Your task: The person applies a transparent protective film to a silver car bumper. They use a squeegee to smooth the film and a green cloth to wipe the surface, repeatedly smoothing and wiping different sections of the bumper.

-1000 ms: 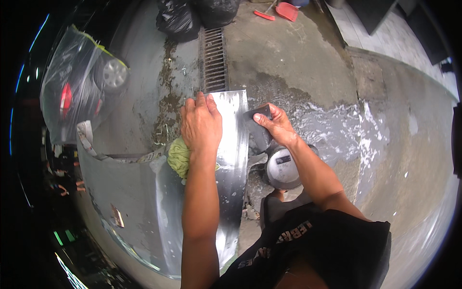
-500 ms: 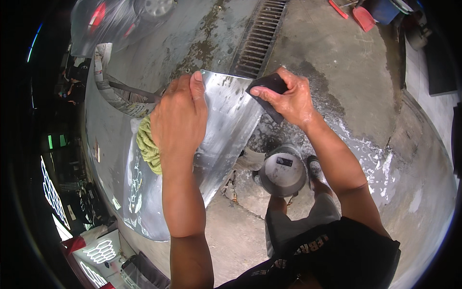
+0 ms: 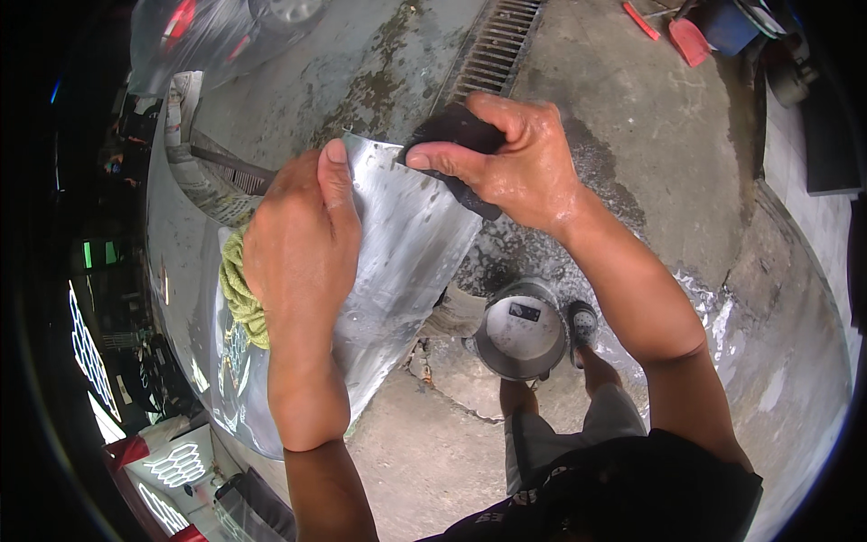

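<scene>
Closer now: right hand point(image 3: 524, 167) clamping dark block point(image 3: 456, 149) at panel's point(image 3: 397, 262) one-o'clock corner; left hand point(image 3: 298, 244) pressing flat, nine o'clock.

We've got one view only: head-worn fisheye, left of the pair, looking steeply down past our chest at the concrete floor point(image 3: 632, 117). Very close to both hands; forearms enter from the lower edge. Straight edges bend near the rim, so the far corners are probably unreliable.
</scene>
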A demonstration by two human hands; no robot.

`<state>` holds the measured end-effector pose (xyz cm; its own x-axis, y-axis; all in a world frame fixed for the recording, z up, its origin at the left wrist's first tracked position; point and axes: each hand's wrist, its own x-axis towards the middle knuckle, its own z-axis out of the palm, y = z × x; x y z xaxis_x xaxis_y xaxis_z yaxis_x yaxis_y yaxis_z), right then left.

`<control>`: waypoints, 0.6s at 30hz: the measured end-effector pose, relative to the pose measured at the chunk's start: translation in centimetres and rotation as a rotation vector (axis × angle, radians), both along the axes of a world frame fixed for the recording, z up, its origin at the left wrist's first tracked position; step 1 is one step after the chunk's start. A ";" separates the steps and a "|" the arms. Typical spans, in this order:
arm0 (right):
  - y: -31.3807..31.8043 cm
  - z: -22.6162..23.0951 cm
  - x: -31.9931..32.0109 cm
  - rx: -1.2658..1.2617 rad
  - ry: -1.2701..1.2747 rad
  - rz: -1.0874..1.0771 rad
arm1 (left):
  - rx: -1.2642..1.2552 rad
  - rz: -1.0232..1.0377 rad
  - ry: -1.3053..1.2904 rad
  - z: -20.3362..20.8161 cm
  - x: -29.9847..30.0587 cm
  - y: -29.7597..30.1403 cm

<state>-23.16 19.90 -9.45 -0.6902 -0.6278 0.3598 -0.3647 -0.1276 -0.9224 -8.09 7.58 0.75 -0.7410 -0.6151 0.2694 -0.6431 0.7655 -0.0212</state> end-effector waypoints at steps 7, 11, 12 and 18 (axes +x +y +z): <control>0.8 -1.3 0.6 -0.021 -0.048 -0.014 | -0.042 -0.016 0.009 -0.1 0.4 -0.2; 0.3 -0.5 0.1 0.012 -0.009 -0.019 | 0.000 -0.026 0.002 -0.5 0.0 -0.1; 0.9 -2.0 0.2 0.009 -0.034 -0.016 | -0.021 -0.026 -0.003 -0.4 0.1 -0.1; -1.0 0.6 0.5 -0.057 0.104 -0.044 | -0.010 -0.052 0.014 -0.3 0.1 -0.1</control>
